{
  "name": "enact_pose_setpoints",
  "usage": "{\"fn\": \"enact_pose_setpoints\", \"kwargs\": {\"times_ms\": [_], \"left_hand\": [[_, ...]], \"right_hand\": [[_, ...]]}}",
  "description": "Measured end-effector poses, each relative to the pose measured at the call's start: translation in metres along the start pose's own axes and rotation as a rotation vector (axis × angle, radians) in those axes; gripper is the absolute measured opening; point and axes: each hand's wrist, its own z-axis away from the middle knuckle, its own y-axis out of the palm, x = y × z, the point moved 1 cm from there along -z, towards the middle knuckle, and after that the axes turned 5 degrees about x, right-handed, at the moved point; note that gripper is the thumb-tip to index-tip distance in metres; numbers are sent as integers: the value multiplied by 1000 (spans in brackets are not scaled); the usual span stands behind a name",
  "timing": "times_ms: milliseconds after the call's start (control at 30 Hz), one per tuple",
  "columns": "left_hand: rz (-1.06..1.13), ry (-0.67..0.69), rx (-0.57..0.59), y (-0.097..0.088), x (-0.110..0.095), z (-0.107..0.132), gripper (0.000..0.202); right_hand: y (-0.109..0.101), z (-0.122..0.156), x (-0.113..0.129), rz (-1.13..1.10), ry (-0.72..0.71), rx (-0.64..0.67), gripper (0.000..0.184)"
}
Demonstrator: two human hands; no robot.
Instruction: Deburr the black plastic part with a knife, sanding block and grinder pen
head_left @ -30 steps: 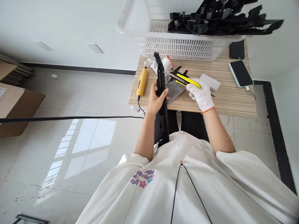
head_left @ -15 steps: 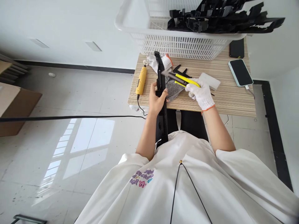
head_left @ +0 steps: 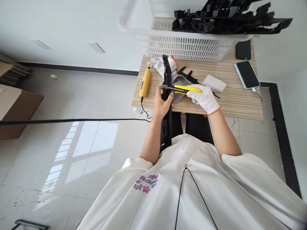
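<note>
Over the left side of the striped table [head_left: 240, 103], we had the long black part [head_left: 167, 76] gripped in our bare left hand [head_left: 162, 104], its long axis running from our lap [head_left: 199, 127] toward the white basket [head_left: 182, 48]. Our gloved right hand [head_left: 203, 97] clutched the yellow knife [head_left: 188, 89] (pretty much crosswise), blade [head_left: 165, 86] pointing left across the part; couldn't tell if it touched.

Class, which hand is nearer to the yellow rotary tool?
Left. The bare left hand is just right of the yellow rotary tool, gripping a black plastic part; the gloved right hand, holding a utility knife, is farther right.
</note>
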Motion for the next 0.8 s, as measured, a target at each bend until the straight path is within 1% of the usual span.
{"fn": "enact_pose_setpoints", "kwargs": {"times_ms": [100,200,300,333,433,533,633,733,800], "left_hand": [[5,10,-9,1,-1,0,57],[-1,9,-23,1,-2,-1,57],[-1,11,-15,1,-3,-1,55],[3,14,-10,1,-3,-1,54],[9,20,-10,1,-4,-1,55],[14,20,-10,1,-4,-1,57],[13,-4,-14,2,-5,-2,57],[13,-26,-23,2,-6,-2,56],[18,-32,-25,2,-8,-2,55]], "right_hand": [[0,1,1,-27,-11,-34,33],[1,1,1,2,0,16,33],[0,1,0,-35,-25,-65,31],[0,1,0,-43,-16,-74,31],[-1,1,-1,-12,18,-14,33],[-2,1,-1,-47,3,-39,35],[-1,1,-1,-36,22,3,37],[-2,2,0,-45,1,-45,36],[-2,2,0,-37,18,-24,35]]}}
